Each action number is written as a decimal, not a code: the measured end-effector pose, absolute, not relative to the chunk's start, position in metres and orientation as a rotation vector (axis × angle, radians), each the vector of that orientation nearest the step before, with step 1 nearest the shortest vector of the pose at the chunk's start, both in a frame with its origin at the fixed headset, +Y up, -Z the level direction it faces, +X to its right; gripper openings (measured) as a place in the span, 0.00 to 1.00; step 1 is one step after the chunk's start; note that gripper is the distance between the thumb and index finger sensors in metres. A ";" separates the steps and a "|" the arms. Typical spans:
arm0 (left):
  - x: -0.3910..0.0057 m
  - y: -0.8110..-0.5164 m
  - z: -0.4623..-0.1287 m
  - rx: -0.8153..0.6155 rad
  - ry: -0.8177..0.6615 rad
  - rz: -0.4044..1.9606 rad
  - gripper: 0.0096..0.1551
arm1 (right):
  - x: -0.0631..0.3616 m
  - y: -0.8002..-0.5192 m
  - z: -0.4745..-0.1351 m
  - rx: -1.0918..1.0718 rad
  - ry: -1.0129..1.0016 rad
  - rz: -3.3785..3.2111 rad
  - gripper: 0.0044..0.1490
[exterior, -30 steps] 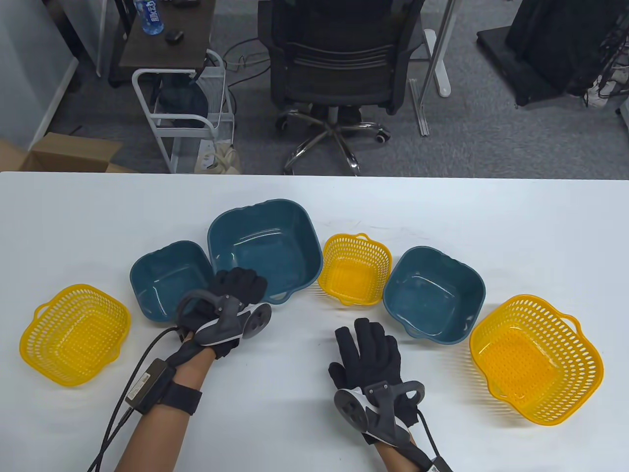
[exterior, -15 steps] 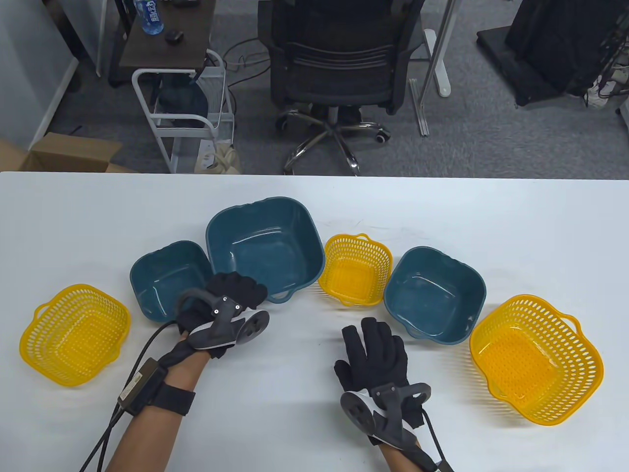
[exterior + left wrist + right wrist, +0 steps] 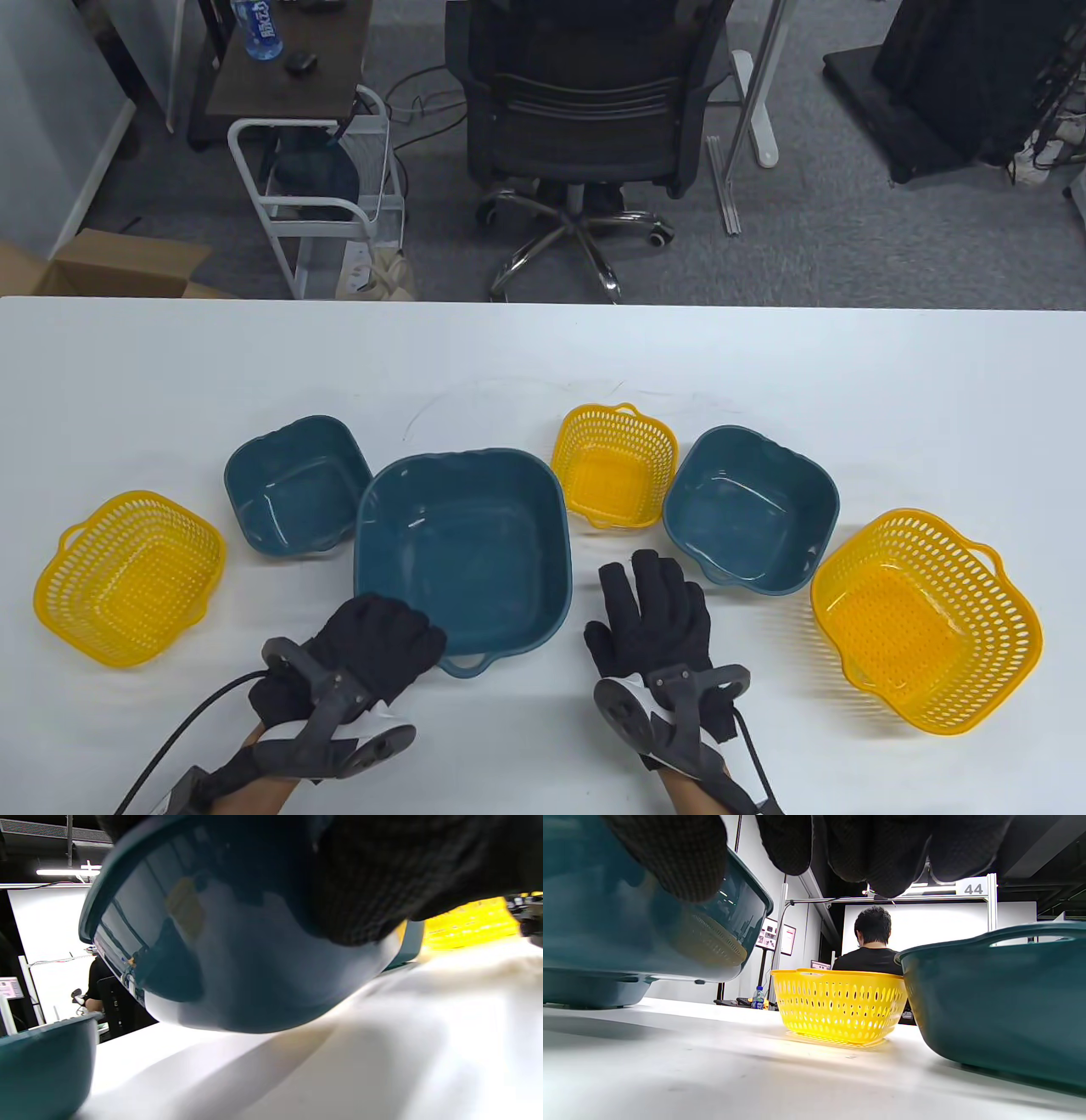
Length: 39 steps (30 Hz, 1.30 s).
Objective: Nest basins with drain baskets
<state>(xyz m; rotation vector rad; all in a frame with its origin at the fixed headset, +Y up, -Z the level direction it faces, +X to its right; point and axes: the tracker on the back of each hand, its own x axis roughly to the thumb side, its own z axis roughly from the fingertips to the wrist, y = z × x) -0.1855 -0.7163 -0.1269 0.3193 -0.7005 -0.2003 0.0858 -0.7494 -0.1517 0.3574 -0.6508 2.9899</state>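
My left hand (image 3: pixel 399 637) grips the near left rim of the large teal basin (image 3: pixel 462 552) and holds it tilted, just off the table at the front centre. In the left wrist view the basin (image 3: pixel 237 955) fills the frame under my fingers (image 3: pixel 403 878). My right hand (image 3: pixel 653 607) is open and empty, flat over the table beside the basin's right side. A small teal basin (image 3: pixel 297 488), a small yellow basket (image 3: pixel 615 467), a medium teal basin (image 3: pixel 751 522), a medium yellow basket (image 3: pixel 127 577) and a large yellow basket (image 3: pixel 925 620) stand on the table.
The white table (image 3: pixel 764 365) ends at its far edge, with an office chair (image 3: pixel 585 110) and a cart (image 3: pixel 314 187) beyond. In the right wrist view the small yellow basket (image 3: pixel 840 1007) stands between the raised basin (image 3: pixel 628 933) and the medium basin (image 3: pixel 1001 1001).
My left hand has pulled the large teal basin from the back row toward me to the front centre. My right hand shifted slightly right and forward.
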 end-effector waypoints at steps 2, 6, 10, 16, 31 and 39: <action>-0.184 -0.724 -0.123 0.305 -0.705 -0.204 0.29 | 0.086 -0.751 -0.152 0.354 -0.645 3.002 0.47; -0.184 -0.734 -0.124 0.292 -0.704 -0.207 0.29 | 0.089 -0.752 -0.152 0.333 -0.638 3.009 0.47; -0.185 -0.739 -0.125 0.271 -0.704 -0.202 0.29 | 0.092 -0.754 -0.154 0.310 -0.621 3.018 0.47; -0.185 -0.743 -0.127 0.269 -0.702 -0.210 0.29 | 0.095 -0.754 -0.155 0.285 -0.611 3.028 0.48; -0.187 -0.741 -0.125 0.270 -0.668 -0.225 0.33 | 0.093 -0.751 -0.155 0.289 -0.580 3.047 0.48; -0.214 -0.721 -0.117 0.293 -0.628 -0.045 0.48 | 0.098 -0.746 -0.154 0.253 -0.587 3.037 0.49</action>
